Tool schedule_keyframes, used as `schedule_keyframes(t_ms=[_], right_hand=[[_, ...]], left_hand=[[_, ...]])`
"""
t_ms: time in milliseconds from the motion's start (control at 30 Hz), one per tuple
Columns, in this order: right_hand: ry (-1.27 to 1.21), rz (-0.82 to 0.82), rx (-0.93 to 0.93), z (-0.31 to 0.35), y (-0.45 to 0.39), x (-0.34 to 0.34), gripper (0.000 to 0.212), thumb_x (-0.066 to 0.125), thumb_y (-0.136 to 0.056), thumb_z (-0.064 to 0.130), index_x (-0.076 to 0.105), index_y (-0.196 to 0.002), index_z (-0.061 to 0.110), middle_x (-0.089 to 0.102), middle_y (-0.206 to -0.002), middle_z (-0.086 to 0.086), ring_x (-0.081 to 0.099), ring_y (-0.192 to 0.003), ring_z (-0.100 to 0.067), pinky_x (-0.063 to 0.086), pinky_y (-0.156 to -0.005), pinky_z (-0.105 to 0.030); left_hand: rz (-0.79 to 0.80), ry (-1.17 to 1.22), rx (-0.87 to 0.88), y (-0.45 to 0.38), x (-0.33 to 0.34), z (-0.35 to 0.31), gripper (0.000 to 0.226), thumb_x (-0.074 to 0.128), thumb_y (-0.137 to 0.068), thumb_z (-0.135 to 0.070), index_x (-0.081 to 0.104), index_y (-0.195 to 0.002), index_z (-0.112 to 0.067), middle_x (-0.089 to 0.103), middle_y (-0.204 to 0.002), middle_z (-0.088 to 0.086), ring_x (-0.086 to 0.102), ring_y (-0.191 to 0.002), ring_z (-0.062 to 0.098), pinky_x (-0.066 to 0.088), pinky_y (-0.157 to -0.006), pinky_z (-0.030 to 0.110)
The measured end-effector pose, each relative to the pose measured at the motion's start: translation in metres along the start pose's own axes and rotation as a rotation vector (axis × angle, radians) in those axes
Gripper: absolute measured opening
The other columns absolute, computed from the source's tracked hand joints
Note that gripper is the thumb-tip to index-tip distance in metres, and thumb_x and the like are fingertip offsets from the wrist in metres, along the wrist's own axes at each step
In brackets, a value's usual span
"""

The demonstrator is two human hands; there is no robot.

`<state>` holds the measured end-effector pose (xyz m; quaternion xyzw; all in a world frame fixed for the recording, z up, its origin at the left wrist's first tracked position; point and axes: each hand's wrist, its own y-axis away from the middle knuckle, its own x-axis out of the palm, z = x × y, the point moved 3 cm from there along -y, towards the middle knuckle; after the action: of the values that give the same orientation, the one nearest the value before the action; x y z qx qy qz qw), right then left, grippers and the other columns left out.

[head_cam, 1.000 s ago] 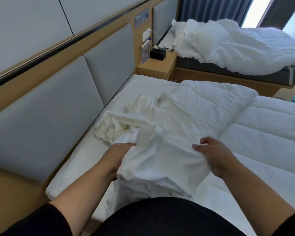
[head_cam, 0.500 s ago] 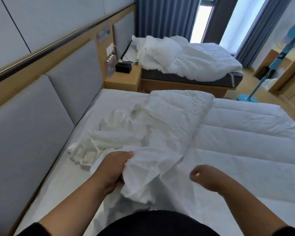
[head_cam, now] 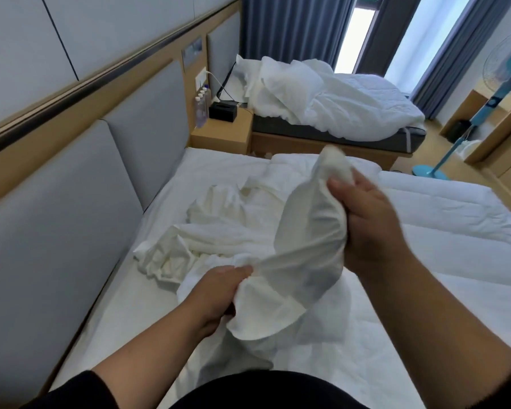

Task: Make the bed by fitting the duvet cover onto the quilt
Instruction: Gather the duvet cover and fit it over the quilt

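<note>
1. Hotel twin room, by the look of it.
2. Two single beds (head_cam: 322,134) side by side, with white bedding.
3. Shared bedside table (head_cam: 222,137) between them, carrying small water bottles (head_cam: 200,106) and a black tissue box (head_cam: 222,111).
4. Padded headboard panels (head_cam: 71,202) along the wall, blue curtains (head_cam: 286,31) at the window.
</note>
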<state>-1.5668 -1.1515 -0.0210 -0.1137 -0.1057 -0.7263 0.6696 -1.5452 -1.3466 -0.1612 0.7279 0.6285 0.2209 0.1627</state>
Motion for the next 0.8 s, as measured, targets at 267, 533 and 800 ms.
schedule_keyframes(t_ms=[267, 533, 800], right_hand=[[0.412, 0.304, 0.096, -0.085, 0.046, -0.007, 0.028, 0.053, -0.099, 0.038, 0.071, -0.113, 0.022, 0.075, -0.099, -0.002, 0.067, -0.084, -0.013, 0.052, -0.075, -0.028], [0.808, 0.312, 0.345, -0.148, 0.055, -0.052, 0.017, 0.068, -0.091, 0.029, 0.072, -0.104, 0.038, 0.074, -0.102, 0.012, 0.069, -0.095, -0.004, 0.057, -0.087, -0.029], [0.718, 0.214, 0.327, -0.145, 0.02, -0.062, 0.02, 0.056, -0.093, 0.016, 0.07, -0.085, 0.027, 0.072, -0.078, 0.007, 0.065, -0.072, -0.009, 0.051, -0.067, -0.024]], left_hand=[[0.039, 0.107, 0.035, -0.009, 0.004, -0.004, 0.019, 0.061, -0.096, -0.028, 0.072, -0.099, -0.012, 0.077, -0.095, 0.007, 0.068, -0.09, 0.032, 0.051, -0.083, 0.041], [-0.11, 0.126, 0.111, -0.006, 0.017, 0.001, 0.027, 0.048, -0.103, -0.025, 0.075, -0.098, -0.025, 0.078, -0.096, -0.006, 0.07, -0.103, 0.022, 0.052, -0.09, 0.038], [-0.173, 0.101, 0.205, 0.004, 0.038, 0.022, 0.015, 0.07, -0.093, -0.019, 0.07, -0.107, -0.013, 0.075, -0.104, 0.007, 0.072, -0.096, 0.024, 0.058, -0.087, 0.038]])
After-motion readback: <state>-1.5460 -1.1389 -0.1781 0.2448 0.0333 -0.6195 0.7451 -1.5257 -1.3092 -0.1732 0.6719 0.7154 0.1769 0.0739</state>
